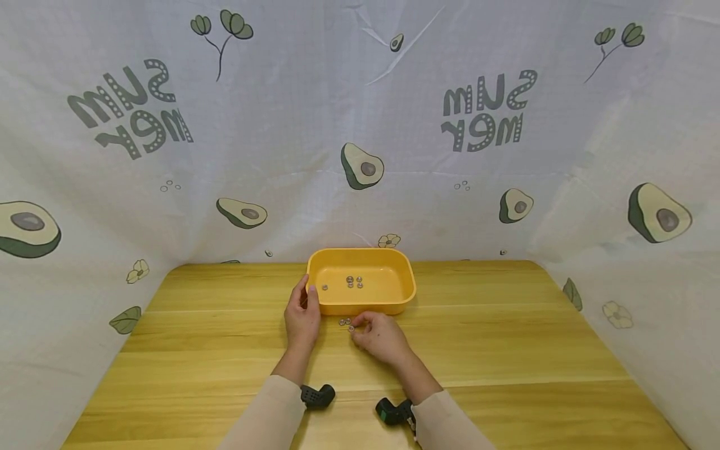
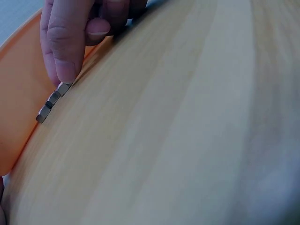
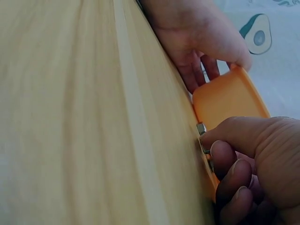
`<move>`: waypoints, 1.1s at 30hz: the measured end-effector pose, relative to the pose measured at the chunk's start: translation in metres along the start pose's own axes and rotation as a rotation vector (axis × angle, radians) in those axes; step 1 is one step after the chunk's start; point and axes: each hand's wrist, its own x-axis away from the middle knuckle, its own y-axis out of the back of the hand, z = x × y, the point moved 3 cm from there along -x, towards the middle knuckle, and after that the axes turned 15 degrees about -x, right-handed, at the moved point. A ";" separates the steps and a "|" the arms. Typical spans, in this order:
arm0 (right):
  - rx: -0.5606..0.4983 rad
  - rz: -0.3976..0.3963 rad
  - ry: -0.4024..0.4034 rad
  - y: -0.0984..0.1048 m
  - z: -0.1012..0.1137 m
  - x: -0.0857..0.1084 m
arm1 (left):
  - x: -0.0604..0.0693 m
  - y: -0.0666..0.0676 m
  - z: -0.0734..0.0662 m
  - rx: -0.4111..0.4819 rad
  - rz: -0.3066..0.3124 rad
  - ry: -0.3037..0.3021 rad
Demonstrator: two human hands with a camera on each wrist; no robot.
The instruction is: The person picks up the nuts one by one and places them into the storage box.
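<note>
We see a nut by the tray, pinched at the tips of the right hand; in the right wrist view, the thumb hides some of it. Two more nuts sit just beside it on the table. The yellow tray has five small nuts in it. The left hand grips its left end, and we can't see all those fingertips.

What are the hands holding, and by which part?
Left hand holds the yellow tray by its left end; right hand is at the nuts; whether it pinches one is unclear.
</note>
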 end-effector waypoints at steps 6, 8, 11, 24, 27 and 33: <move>0.074 -0.009 -0.003 -0.002 0.000 0.000 | 0.000 0.000 0.001 -0.004 -0.003 0.007; 0.088 -0.014 0.002 -0.002 0.000 0.001 | -0.001 0.000 0.001 -0.002 -0.004 0.005; 0.105 -0.018 0.017 -0.002 0.002 0.001 | -0.001 -0.001 0.002 0.003 -0.004 0.000; 0.127 -0.028 0.041 -0.002 0.002 0.001 | -0.001 0.001 0.001 -0.008 0.019 0.028; 0.114 -0.027 0.036 -0.001 0.001 0.000 | 0.000 0.001 0.000 -0.004 0.025 0.031; 0.054 -0.020 0.012 0.002 0.001 0.000 | -0.001 0.000 0.000 -0.001 0.023 0.026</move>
